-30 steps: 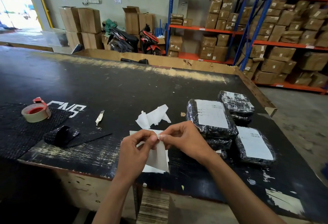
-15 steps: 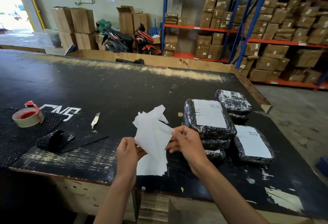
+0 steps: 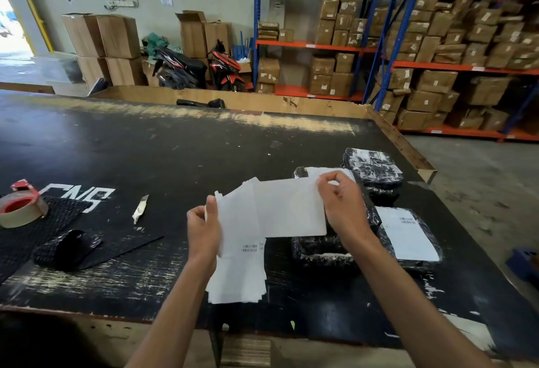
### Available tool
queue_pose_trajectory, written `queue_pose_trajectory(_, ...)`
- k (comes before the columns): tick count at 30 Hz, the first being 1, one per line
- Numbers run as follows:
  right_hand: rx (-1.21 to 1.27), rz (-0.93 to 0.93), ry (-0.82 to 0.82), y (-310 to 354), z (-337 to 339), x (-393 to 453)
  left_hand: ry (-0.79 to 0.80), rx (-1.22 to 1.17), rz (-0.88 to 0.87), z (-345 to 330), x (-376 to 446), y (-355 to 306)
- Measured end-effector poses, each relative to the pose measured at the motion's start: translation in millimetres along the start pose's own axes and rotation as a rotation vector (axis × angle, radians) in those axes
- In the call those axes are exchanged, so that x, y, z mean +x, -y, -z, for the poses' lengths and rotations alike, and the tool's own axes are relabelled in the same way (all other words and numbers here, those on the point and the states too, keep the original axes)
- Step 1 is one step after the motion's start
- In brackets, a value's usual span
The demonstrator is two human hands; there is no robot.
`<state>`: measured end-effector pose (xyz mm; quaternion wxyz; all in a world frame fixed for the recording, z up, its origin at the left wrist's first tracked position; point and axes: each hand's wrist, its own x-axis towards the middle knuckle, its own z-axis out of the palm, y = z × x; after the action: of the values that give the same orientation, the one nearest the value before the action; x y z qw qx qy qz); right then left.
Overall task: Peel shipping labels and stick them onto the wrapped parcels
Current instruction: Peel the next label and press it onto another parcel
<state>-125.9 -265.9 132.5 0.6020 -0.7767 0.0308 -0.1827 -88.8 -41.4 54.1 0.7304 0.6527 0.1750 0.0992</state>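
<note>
Since the shipping label (image 3: 291, 207) is only a thin, limp sheet, nearly weightless and sticky on one face, it is best held by a corner or edge — a flat grip would probably glue it to the fingers or fold it onto itself. It hangs in the air above the near part of the table (image 3: 145, 149), stretched between the hands: the right hand (image 3: 339, 204) pinches its far right corner, and the left hand (image 3: 202, 229) is closed on the left end, where the backing paper (image 3: 236, 227) droops toward a stack of loose sheets (image 3: 237, 277) at the near edge. Wrapped parcels (image 3: 373, 168) in glossy black film sit toward the right edge, just beyond the right hand; their wrap looks slick and wrinkled, so the label should need smoothing down. The black tabletop is scuffed; a tape roll (image 3: 20, 210) lies at its left edge — shelves of cartons (image 3: 437, 76) stand behind.
</note>
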Motion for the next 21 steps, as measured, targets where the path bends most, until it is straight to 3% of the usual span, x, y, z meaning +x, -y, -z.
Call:
queue_pose_trajectory(5, -0.066, 0.018, -0.149, 1, 19, 37, 0.085, 0.207, -0.245, -6, 12, -8)
queue_pose_trajectory(10, -0.017, 0.044, -0.301, -1, 32, 67, 0.098, 0.353, -0.210, -6, 38, 11)
queue_pose_trajectory(17, 0.019, 0.002, -0.142, -10, 24, 91, 0.021, 0.486, -0.100, -53, 77, 21)
queue_pose_trajectory(21, 0.055, -0.046, -0.042, -11, 19, 103, -0.050, 0.675, -0.047, -78, 104, 26)
